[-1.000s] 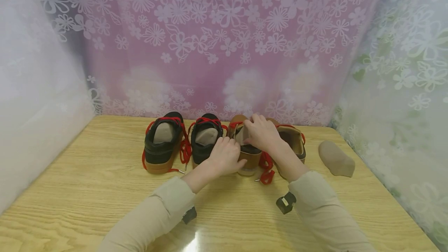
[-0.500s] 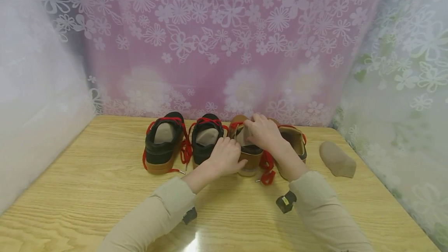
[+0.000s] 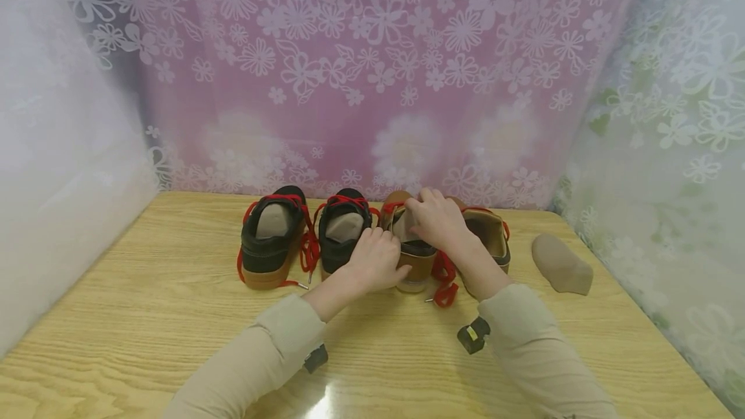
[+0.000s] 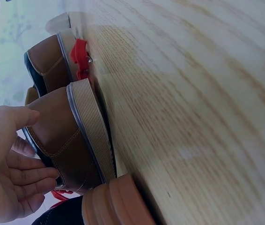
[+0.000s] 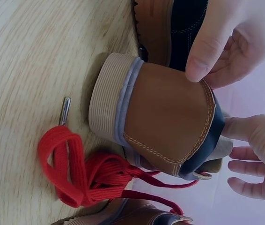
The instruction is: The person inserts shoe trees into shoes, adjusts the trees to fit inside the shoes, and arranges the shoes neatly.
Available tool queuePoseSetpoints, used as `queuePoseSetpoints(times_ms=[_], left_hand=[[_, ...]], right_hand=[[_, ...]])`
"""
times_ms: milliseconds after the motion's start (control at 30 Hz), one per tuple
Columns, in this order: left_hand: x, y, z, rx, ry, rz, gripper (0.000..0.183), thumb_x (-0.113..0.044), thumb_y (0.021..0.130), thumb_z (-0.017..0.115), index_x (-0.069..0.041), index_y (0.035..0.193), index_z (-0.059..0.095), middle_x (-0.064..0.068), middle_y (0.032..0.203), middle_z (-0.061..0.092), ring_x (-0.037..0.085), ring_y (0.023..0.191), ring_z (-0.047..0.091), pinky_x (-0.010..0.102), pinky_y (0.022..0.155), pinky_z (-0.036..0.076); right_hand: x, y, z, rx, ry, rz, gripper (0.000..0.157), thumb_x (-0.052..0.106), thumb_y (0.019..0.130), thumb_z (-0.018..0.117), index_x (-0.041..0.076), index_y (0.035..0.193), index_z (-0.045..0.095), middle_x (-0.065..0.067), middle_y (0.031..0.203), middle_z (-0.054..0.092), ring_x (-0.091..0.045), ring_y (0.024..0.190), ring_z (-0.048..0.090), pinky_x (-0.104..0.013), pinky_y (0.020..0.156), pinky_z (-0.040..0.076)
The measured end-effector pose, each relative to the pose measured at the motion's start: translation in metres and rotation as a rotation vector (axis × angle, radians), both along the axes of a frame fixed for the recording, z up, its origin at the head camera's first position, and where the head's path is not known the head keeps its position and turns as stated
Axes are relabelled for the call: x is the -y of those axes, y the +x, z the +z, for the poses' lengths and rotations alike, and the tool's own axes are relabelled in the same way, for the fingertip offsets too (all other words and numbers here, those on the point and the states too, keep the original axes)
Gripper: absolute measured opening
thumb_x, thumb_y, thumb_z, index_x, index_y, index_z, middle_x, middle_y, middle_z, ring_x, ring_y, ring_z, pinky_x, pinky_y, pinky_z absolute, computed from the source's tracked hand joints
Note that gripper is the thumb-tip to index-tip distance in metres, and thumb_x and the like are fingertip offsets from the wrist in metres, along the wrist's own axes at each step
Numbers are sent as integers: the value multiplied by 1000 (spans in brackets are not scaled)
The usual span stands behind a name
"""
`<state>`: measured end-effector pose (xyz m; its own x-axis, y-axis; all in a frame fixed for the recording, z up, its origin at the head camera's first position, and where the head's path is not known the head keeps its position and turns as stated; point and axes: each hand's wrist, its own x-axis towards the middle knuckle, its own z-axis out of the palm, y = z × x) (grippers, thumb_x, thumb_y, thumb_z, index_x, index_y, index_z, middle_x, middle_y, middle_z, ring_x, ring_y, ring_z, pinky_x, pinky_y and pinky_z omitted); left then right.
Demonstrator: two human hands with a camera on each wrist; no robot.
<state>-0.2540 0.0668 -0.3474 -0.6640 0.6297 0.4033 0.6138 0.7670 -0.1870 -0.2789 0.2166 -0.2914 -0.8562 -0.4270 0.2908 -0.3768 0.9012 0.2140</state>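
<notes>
My left hand (image 3: 372,260) grips the heel of a brown shoe (image 5: 165,112), its thumb against the outside in both wrist views. Inside that shoe's opening sits a beige shoe insert (image 3: 401,229). My right hand (image 3: 438,217) reaches in over the collar from the right and holds the insert between thumb and fingers; the grip is partly hidden. A second brown shoe (image 3: 499,238) stands just right, its opening showing a bare lining. Farther right, a loose beige insert (image 3: 561,265) lies on the table.
Two black shoes (image 3: 264,256) with red laces stand at the left, each with a beige insert (image 3: 272,222) inside. A bunched red lace (image 5: 76,168) trails between the brown shoes. The wooden table (image 3: 145,315) meets flowered curtains (image 3: 349,83) at the back and sides.
</notes>
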Motion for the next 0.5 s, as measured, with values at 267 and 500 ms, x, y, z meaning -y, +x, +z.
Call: queuePoseSetpoints(times_ms=[267, 500], left_hand=[[-1, 0, 0, 8, -5, 3, 45, -53, 81, 61, -8, 77, 63, 4, 76, 61, 21, 72, 56, 33, 64, 41], [-1, -1, 1, 11, -14, 3, 46, -53, 81, 61, -7, 77, 63, 5, 76, 60, 21, 72, 55, 33, 64, 42]], right_hand=[[-2, -1, -4, 1, -16, 20, 41, 24, 72, 80, 8, 104, 62, -12, 94, 53, -28, 84, 53, -39, 60, 49], [-2, -4, -8, -9, 13, 23, 41, 25, 72, 80, 8, 103, 59, -12, 91, 51, -27, 79, 51, -37, 55, 48]])
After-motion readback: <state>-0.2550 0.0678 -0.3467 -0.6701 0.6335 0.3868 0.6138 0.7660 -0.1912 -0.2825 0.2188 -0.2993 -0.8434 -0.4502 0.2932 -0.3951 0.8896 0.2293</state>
